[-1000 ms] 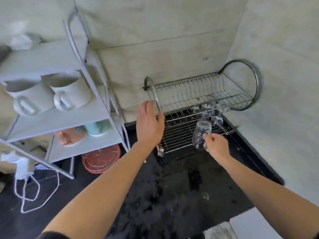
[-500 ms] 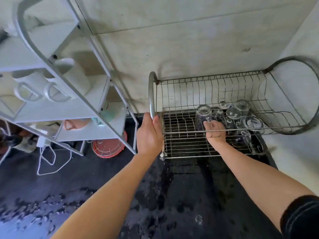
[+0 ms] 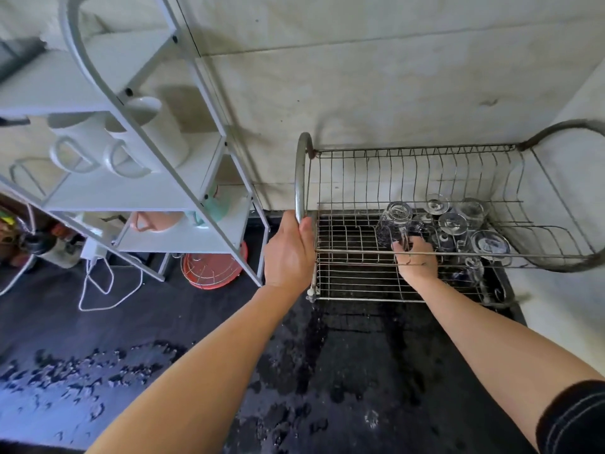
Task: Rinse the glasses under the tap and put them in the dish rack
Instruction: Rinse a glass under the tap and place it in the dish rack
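Observation:
A wire dish rack (image 3: pixel 366 178) stands on the black wet counter against the wall. My left hand (image 3: pixel 288 253) grips the rack's left metal hoop. My right hand (image 3: pixel 414 257) reaches inside the lower tier and holds an upside-down clear glass mug (image 3: pixel 394 224) by its lower part. The mug stands in the lower tier. Several other clear glasses (image 3: pixel 458 224) stand upside down to its right in the same tier. No tap is in view.
A white shelf unit (image 3: pixel 137 191) with white mugs (image 3: pixel 98 149) stands at the left, a pink cup (image 3: pixel 157 221) below. A red round strainer (image 3: pixel 212 268) lies under it. A white cable (image 3: pixel 98 290) trails on the counter (image 3: pixel 327 371), which is wet.
My right hand carried the mug from in front of the rack into its lower tier, next to the other glasses. My left hand slid down the hoop.

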Demonstrator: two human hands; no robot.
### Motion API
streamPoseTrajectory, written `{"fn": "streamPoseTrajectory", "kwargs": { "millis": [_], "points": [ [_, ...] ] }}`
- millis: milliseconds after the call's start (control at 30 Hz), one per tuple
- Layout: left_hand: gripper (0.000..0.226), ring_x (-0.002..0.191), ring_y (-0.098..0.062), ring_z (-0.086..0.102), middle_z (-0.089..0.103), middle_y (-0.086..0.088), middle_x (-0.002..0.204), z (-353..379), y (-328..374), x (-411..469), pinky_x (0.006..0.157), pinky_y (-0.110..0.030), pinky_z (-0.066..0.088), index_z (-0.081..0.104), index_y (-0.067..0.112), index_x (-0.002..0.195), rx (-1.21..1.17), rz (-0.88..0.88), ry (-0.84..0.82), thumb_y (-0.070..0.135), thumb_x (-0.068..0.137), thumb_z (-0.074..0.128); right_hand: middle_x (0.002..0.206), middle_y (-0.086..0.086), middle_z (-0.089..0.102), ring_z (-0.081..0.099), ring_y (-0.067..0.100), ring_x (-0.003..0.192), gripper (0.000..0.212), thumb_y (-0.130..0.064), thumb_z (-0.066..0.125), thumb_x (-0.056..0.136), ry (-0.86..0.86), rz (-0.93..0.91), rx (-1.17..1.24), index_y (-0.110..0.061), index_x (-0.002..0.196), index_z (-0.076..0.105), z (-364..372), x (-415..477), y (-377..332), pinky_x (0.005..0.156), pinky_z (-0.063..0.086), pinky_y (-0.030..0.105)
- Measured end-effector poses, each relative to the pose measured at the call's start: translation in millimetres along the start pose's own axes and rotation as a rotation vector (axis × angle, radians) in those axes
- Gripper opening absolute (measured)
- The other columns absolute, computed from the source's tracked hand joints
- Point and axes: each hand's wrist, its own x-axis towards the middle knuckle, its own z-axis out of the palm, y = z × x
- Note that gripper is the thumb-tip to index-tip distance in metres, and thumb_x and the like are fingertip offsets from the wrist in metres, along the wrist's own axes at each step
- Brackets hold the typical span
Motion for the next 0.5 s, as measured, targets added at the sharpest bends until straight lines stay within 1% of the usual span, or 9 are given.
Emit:
{"fn": "streamPoseTrajectory", "kwargs": {
  "millis": [33, 67, 133, 200, 267, 367, 433, 500],
  "points": [
    [0.029, 0.053, -0.022, 0.047, 0.044, 0.008, 0.060, -3, 2, 0, 0.051, -0.035, 0.036, 0.035, 0.016, 0.087, 0.004, 0.001, -0.019, 0.039, 0.101, 0.022, 0.126, 0.019, 0.054, 0.055, 0.037, 0.111, 0.041, -0.032, 0.054, 0.096, 0.013, 0.015, -0.010, -0.005, 0.127, 0.052, -4, -10, -1, 0.083, 0.046, 0.040],
    [0.029, 0.053, -0.019, 0.045, 0.042, 0.008, 0.061, -7, 3, -1, 0.051, -0.034, 0.033, 0.035, 0.015, 0.086, 0.002, 0.007, -0.039, 0.037, 0.102, 0.024, 0.131, 0.016, 0.051, 0.055, 0.035, 0.112, 0.045, -0.032, 0.055, 0.096, 0.025, 0.031, -0.025, -0.009, 0.134, 0.047, -8, -22, -1, 0.081, 0.047, 0.038],
    [0.029, 0.054, -0.013, 0.041, 0.039, 0.008, 0.066, -17, 2, -3, 0.052, -0.032, 0.027, 0.035, 0.016, 0.084, -0.008, 0.037, -0.088, 0.037, 0.102, 0.028, 0.131, 0.012, 0.051, 0.059, 0.032, 0.107, 0.044, -0.033, 0.053, 0.097, 0.050, 0.024, -0.079, -0.014, 0.136, 0.045, -11, -45, -2, 0.072, 0.044, 0.034],
    [0.029, 0.062, -0.015, 0.045, 0.043, 0.007, 0.076, -33, -9, -11, 0.056, -0.031, 0.029, 0.039, 0.017, 0.084, 0.001, 0.077, -0.133, 0.039, 0.102, 0.031, 0.128, 0.008, 0.057, 0.062, 0.029, 0.101, 0.040, -0.031, 0.051, 0.097, 0.031, -0.019, -0.123, -0.016, 0.134, 0.049, -10, -68, -5, 0.068, 0.042, 0.032],
    [0.028, 0.072, -0.019, 0.052, 0.052, 0.003, 0.085, -53, -29, -24, 0.061, -0.032, 0.036, 0.048, 0.017, 0.088, 0.033, 0.057, -0.183, 0.040, 0.100, 0.037, 0.120, 0.002, 0.065, 0.063, 0.026, 0.102, 0.035, -0.032, 0.049, 0.097, -0.034, -0.062, -0.138, -0.019, 0.129, 0.057, -3, -93, -11, 0.071, 0.043, 0.031],
    [0.023, 0.079, -0.025, 0.058, 0.063, -0.003, 0.087, -94, -75, -48, 0.067, -0.034, 0.045, 0.057, 0.014, 0.091, 0.138, 0.003, -0.271, 0.033, 0.095, 0.047, 0.104, -0.001, 0.071, 0.064, 0.025, 0.095, 0.026, -0.034, 0.051, 0.095, -0.118, -0.140, -0.186, -0.023, 0.109, 0.069, 19, -137, -30, 0.073, 0.047, 0.030],
    [0.019, 0.080, -0.027, 0.056, 0.064, -0.004, 0.087, -126, -107, -68, 0.067, -0.033, 0.043, 0.056, 0.014, 0.087, 0.203, -0.031, -0.317, 0.030, 0.093, 0.048, 0.097, -0.006, 0.071, 0.064, 0.023, 0.090, 0.022, -0.035, 0.052, 0.093, -0.173, -0.198, -0.198, -0.025, 0.097, 0.071, 40, -172, -52, 0.072, 0.050, 0.031],
    [0.018, 0.080, -0.026, 0.055, 0.064, -0.002, 0.088, -162, -139, -88, 0.067, -0.034, 0.043, 0.052, 0.015, 0.086, 0.258, -0.081, -0.328, 0.031, 0.093, 0.048, 0.098, -0.010, 0.069, 0.065, 0.023, 0.093, 0.019, -0.036, 0.055, 0.093, -0.233, -0.281, -0.193, -0.025, 0.093, 0.070, 65, -210, -79, 0.074, 0.050, 0.031]
  ]
}}
